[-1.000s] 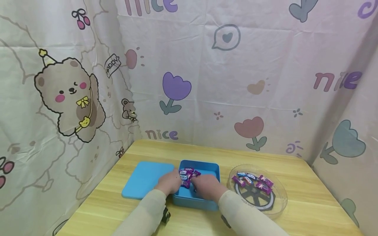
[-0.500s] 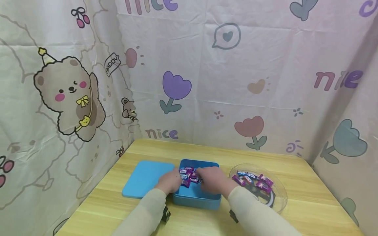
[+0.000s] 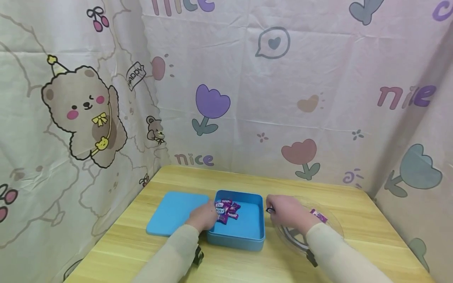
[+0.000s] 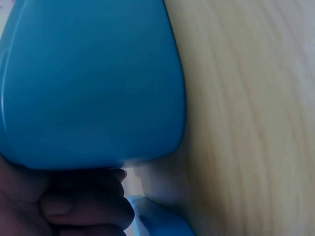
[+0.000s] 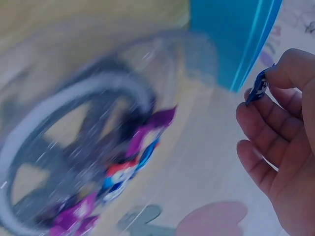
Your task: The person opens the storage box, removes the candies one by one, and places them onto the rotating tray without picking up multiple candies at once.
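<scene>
In the head view, my left hand (image 3: 203, 216) grips the left wall of an open blue box (image 3: 235, 243). The left wrist view has its curled fingers (image 4: 93, 211) against the box's outer side; the thumb's hold on the rim is hidden. Several purple, white and blue wrapped candies (image 3: 223, 210) lie in the left part of the box. My right hand (image 3: 288, 212) is just past the box's right rim, over the edge of a clear round tray (image 3: 334, 251). Its thumb and finger pinch a small blue-wrapped candy (image 5: 258, 88).
A flat blue lid (image 3: 177, 212) lies left of the box on the wooden table (image 3: 226, 271). More wrapped candies (image 5: 123, 172) sit in the clear tray, partly behind my right arm in the head view. A printed curtain (image 3: 247, 78) hangs behind the table.
My right hand has moved out of the box to the right, to the tray, and now pinches a blue-wrapped candy. The candies in the box lie uncovered. My left hand has stayed in place.
</scene>
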{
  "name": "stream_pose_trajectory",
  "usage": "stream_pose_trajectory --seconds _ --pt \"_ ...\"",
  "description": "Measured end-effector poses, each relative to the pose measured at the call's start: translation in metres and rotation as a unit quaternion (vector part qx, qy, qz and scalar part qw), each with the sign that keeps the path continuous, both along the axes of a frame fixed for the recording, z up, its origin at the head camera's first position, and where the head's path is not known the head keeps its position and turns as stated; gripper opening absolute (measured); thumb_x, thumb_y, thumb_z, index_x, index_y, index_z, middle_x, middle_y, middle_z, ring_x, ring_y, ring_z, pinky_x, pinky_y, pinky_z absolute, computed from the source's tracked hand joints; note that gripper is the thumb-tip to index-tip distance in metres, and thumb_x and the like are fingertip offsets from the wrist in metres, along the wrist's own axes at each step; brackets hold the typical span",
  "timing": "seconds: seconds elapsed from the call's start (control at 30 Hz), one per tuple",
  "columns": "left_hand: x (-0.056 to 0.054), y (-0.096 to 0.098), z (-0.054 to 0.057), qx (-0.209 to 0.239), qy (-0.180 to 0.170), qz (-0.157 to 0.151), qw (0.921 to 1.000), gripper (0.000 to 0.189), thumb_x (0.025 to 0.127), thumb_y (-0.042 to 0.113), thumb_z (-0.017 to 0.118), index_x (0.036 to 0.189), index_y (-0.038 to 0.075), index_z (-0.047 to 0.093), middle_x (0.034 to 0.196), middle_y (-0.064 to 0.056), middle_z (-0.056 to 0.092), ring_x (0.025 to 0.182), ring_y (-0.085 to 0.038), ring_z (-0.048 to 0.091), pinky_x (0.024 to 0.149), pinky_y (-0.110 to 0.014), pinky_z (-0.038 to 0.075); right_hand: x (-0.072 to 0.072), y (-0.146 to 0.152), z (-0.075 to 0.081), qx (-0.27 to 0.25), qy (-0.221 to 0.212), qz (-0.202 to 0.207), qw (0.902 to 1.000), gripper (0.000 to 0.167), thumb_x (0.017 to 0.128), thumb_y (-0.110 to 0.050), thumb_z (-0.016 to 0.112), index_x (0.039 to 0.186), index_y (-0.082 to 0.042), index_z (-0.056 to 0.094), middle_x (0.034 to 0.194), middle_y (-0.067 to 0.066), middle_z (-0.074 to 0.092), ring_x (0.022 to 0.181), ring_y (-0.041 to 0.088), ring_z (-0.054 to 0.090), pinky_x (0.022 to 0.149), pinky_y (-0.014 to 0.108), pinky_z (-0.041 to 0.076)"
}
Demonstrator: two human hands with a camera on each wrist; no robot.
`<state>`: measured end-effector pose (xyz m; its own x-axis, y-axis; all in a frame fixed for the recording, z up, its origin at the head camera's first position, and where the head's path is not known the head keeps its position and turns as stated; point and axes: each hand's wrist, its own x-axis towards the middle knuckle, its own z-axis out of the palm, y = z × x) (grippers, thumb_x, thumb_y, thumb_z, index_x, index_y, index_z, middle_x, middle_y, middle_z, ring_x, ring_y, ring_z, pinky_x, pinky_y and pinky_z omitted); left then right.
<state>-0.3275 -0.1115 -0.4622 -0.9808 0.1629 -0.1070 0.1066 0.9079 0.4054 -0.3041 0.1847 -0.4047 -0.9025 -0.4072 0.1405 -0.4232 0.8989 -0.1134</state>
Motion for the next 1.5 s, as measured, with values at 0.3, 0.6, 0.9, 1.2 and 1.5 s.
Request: stream_pose_trajectory --seconds 0.3,0.6,0.9,1.2,1.5 --pt "-0.001 -0.001 -0.001 -0.004 0.003 -0.005 1.0000 0.060 0.102 0.019 0.053 0.150 -0.012 0.034 0.149 -0.025 0.048 0.131 -0.040 0.051 0.103 -0.061 0.043 0.006 0.033 -0.010 0.003 -0.017 -0.025 0.9995 0.019 0.084 -0.012 0.074 0.088 -0.023 0.059 0.075 -0.014 0.052 0.069 0.010 0.049 0.065 0.034 0.046" --pt "-0.002 0.000 -0.002 -0.004 0.001 -0.002 1.0000 0.060 0.101 0.019 0.055 0.150 -0.011 0.037 0.145 -0.024 0.052 0.125 -0.037 0.055 0.101 -0.061 0.044 0.006 0.037 -0.025 -0.001 -0.040 -0.039 0.9984 0.023 0.083 -0.009 0.076 0.091 -0.024 0.060 0.078 -0.013 0.055 0.072 0.011 0.052 0.071 0.035 0.050" --pt "-0.001 0.000 -0.001 0.000 0.001 0.002 1.0000 0.059 0.101 0.018 0.053 0.150 -0.010 0.037 0.146 -0.024 0.051 0.123 -0.036 0.056 0.101 -0.061 0.045 0.003 0.036 -0.034 0.015 -0.033 -0.040 0.9986 0.026 0.083 -0.010 0.076 0.088 -0.027 0.057 0.073 -0.012 0.051 0.069 0.013 0.049 0.067 0.033 0.045" --pt "0.000 0.001 0.000 0.002 0.000 0.002 1.0000 0.058 0.101 0.017 0.052 0.150 -0.010 0.036 0.146 -0.024 0.051 0.121 -0.034 0.057 0.101 -0.061 0.044 0.004 0.035 -0.039 0.017 -0.039 -0.034 0.9985 0.022 0.085 -0.018 0.079 0.096 -0.025 0.062 0.077 -0.014 0.053 0.073 0.009 0.052 0.076 0.037 0.052" --pt "0.000 0.000 -0.001 -0.002 0.004 -0.005 1.0000 0.058 0.101 0.018 0.054 0.149 -0.011 0.037 0.145 -0.024 0.052 0.115 -0.032 0.059 0.098 -0.059 0.047 0.006 0.027 -0.028 -0.017 -0.011 -0.037 0.9991 0.012 0.088 -0.018 0.072 0.096 -0.022 0.064 0.076 -0.014 0.054 0.069 0.008 0.051 0.069 0.031 0.051"
